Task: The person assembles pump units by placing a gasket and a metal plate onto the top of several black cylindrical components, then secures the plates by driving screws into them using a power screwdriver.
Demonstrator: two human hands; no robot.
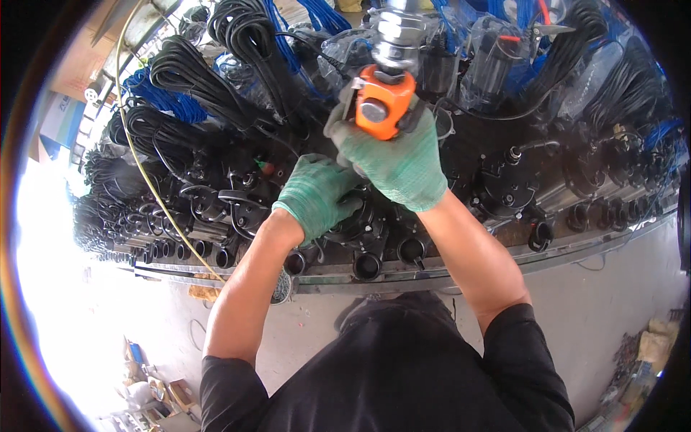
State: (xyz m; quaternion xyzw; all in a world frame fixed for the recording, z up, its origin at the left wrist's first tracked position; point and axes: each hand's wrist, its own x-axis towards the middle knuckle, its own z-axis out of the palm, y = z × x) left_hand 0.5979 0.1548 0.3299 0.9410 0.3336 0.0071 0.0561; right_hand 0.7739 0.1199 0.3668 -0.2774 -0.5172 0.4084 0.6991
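Note:
My right hand (403, 155), in a green and grey work glove, is wrapped round an orange and silver power driver (381, 108). Its silver end (398, 32) points away from me; the tip is out of view. Just left of it and lower, my left hand (313, 194), gloved alike, rests over a black-topped pump (358, 223). The left fingers are curled, and what lies under them is hidden. From this pump a round black outlet (367, 266) faces me.
Similar pumps (507, 183) line the bench on both sides. Coiled black cables (209, 83) and blue cords (169, 101) lie behind them. A yellowish hose (147, 176) crosses at the left. Below the bench edge sits a bucket of small parts (282, 288).

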